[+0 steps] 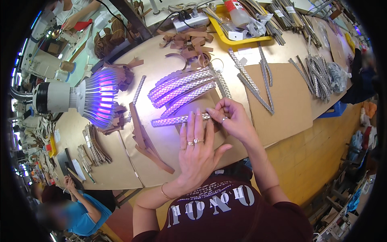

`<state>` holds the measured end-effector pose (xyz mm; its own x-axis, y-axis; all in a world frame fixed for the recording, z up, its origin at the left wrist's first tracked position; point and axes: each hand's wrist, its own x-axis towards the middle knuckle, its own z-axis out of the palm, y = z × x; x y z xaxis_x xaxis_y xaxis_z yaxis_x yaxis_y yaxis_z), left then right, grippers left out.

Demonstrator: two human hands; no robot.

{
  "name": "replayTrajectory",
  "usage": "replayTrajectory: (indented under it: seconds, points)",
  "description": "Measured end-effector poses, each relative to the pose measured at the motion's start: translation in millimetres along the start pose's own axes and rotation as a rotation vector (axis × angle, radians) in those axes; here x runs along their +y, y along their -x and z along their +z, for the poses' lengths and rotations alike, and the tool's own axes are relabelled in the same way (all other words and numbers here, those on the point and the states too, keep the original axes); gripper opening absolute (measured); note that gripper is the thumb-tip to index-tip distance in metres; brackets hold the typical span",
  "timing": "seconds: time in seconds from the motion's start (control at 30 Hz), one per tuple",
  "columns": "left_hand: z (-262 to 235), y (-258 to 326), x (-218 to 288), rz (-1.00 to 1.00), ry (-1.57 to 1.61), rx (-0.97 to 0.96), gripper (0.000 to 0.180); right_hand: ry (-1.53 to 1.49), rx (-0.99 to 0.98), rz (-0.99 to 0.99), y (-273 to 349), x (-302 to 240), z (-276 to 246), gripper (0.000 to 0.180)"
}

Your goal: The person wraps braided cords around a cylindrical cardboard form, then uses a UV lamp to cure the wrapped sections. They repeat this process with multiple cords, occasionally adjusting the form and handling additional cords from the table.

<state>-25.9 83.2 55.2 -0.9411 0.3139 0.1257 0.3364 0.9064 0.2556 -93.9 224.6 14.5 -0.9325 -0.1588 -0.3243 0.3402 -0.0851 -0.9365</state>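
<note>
While both hands press a braided strip [179, 119], left hand [197, 151] flat, right hand [231, 117] pinching, a yellow tray [225, 38] holds a bottle [237, 12].

Tan worktable [310, 103], braided strips [181, 86], yellow tray [225, 38]

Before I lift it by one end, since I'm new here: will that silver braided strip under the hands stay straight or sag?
Likely it sags: the braided strip is long, thin and flat, and the similar strips lie curved. Probably light. The left hand presses it flat while the right hand pinches its end.

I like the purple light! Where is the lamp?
The lamp sits at the left of the head view, on the table, shining on the braided strips beside it.
</note>
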Motion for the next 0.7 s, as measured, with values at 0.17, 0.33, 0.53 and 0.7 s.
replayTrajectory:
  seconds: [0.17,0.33,0.53,0.7]
  points:
    - [1,-6,7,-0.028,-0.022,0.001,0.073,0.037,-0.051,0.012,-3,-1,-8,0.022]
    - [4,-7,10,-0.048,-0.106,0.014,0.070,-0.044,-0.064,0.014,-1,0,-19,0.023]
    - [8,-8,12,-0.041,-0.194,0.043,0.069,0.084,-0.171,0.085,-1,1,-27,0.026]
    - [9,-10,15,-0.041,-0.260,0.050,0.069,0.079,-0.198,0.056,-6,6,-25,0.027]
